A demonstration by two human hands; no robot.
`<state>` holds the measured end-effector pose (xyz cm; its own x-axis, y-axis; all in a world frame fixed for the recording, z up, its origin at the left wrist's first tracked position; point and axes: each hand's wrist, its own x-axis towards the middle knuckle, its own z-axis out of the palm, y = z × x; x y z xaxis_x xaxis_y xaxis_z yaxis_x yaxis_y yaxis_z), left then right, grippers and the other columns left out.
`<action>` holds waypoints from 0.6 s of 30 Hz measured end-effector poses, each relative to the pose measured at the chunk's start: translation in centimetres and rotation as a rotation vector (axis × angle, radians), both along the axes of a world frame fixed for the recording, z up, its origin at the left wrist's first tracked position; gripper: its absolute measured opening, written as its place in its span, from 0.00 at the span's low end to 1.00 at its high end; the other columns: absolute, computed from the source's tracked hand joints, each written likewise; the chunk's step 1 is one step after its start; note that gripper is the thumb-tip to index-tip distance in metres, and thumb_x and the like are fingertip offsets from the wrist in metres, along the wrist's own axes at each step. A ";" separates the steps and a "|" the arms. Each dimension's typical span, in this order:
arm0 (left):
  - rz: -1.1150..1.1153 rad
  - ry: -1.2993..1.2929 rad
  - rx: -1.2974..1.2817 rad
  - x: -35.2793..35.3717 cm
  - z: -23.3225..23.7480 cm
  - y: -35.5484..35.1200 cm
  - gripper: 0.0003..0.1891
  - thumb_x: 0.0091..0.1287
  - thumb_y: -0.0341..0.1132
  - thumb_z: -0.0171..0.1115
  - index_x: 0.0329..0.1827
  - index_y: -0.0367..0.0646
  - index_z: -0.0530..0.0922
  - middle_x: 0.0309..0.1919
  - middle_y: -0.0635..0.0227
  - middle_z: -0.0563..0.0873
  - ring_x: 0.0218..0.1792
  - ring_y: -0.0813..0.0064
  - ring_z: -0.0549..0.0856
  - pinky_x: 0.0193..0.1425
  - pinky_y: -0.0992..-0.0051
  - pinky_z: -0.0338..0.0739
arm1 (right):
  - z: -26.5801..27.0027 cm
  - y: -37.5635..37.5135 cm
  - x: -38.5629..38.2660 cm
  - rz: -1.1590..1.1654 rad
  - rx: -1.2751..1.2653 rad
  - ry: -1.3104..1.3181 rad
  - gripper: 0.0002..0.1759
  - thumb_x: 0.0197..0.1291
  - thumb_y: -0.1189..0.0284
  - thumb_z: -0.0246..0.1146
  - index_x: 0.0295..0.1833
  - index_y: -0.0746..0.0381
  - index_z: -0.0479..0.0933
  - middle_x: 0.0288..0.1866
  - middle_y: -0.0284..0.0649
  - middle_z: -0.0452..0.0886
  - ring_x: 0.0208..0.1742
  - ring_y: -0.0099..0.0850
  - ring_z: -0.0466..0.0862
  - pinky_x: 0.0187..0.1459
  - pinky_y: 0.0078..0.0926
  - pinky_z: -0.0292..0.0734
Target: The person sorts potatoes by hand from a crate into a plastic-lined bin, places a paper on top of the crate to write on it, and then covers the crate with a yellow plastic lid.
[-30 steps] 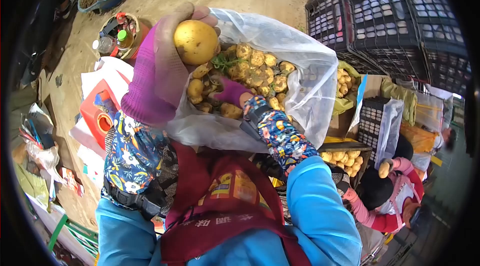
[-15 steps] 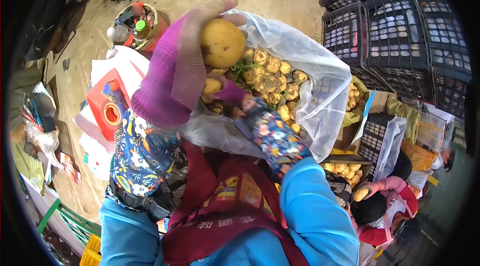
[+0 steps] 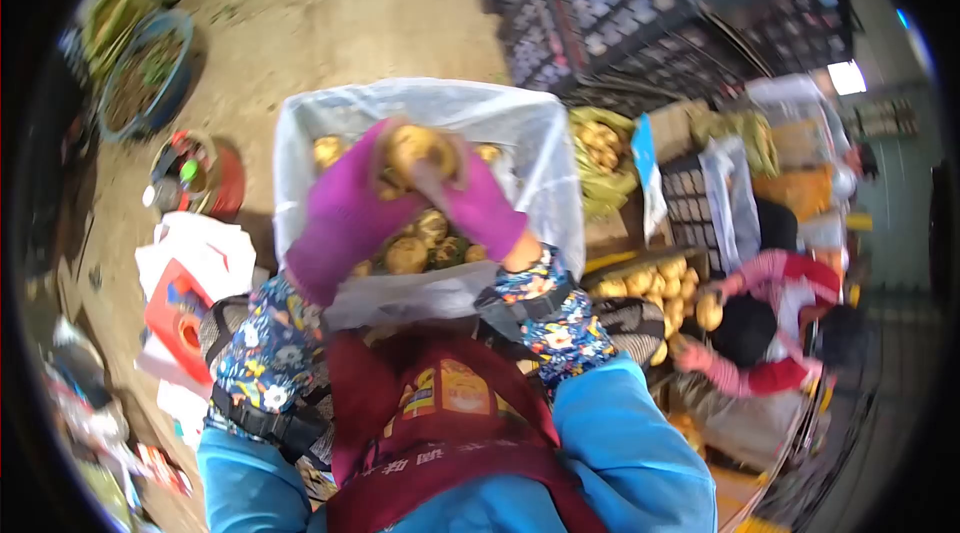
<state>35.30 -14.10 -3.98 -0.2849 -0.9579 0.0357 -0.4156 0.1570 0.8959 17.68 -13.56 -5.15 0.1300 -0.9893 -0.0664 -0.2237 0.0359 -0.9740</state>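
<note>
A potato (image 3: 415,145) is held up over the far half of an open bag (image 3: 300,133), between two hands in purple gloves. The left hand (image 3: 345,213) is curled about the potato from its left side and is closed on it. The right hand (image 3: 480,203) is bent in against the potato from the right and below, with its fingers drawn together. The blur does not let it be told whether the potato is gripped by that hand or only touched. A pale streak is seen between the two hands just under the potato, but what it is cannot be made out. The bag is lined with white plastic, and a heap of potatoes (image 3: 410,255) is seen in it under the hands, towards its near edge. Patterned sleeves are worn over both forearms, with a dark red apron (image 3: 440,413) below. Black crates (image 3: 620,3) are stacked beyond the bag's far right corner. At the right, a box of potatoes (image 3: 640,285) is set just beside the bag, and another potato (image 3: 708,311) is held there by a co-worker in pink sleeves. On the floor (image 3: 350,3) to the left stand a blue basin (image 3: 150,73), a bucket (image 3: 195,178) with bottles in it and a red can (image 3: 175,303).
</note>
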 end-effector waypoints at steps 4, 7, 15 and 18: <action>-0.201 0.069 -0.271 0.5 -2.1 -0.9 0.39 0.50 0.29 0.72 0.69 0.41 0.68 0.58 0.59 0.79 0.57 0.68 0.80 0.60 0.70 0.76 | 0.0 1.8 -0.2 -0.142 -0.184 0.111 0.21 0.65 0.57 0.58 0.46 0.65 0.79 0.39 0.53 0.83 0.41 0.47 0.84 0.43 0.39 0.77; -0.251 0.091 -0.137 0.0 -1.0 -0.1 0.40 0.48 0.28 0.71 0.69 0.42 0.67 0.61 0.61 0.75 0.60 0.66 0.77 0.62 0.69 0.74 | -2.4 1.5 -1.2 -0.103 -0.302 0.362 0.15 0.65 0.67 0.54 0.44 0.68 0.76 0.41 0.55 0.82 0.45 0.54 0.82 0.46 0.42 0.76; -0.344 0.232 0.032 -1.0 -1.1 -0.1 0.39 0.57 0.26 0.65 0.74 0.42 0.62 0.69 0.57 0.70 0.59 0.68 0.76 0.64 0.71 0.71 | 2.3 5.1 -1.7 -0.219 0.076 -0.512 0.24 0.55 0.61 0.68 0.54 0.62 0.74 0.44 0.41 0.82 0.45 0.33 0.83 0.49 0.28 0.77; -0.215 0.326 0.179 0.3 -1.3 0.0 0.37 0.62 0.24 0.61 0.76 0.43 0.58 0.66 0.56 0.72 0.54 0.72 0.78 0.59 0.75 0.75 | 2.0 5.2 -5.9 -0.315 -0.201 -0.644 0.11 0.57 0.65 0.64 0.44 0.56 0.77 0.37 0.35 0.79 0.34 0.26 0.80 0.34 0.26 0.76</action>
<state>35.56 -14.11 -5.33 -0.4798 -0.8774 -0.0048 -0.0807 0.0387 0.9960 11.74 -8.38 -3.18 -0.2101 -0.9711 0.1133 0.3847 -0.1886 -0.9036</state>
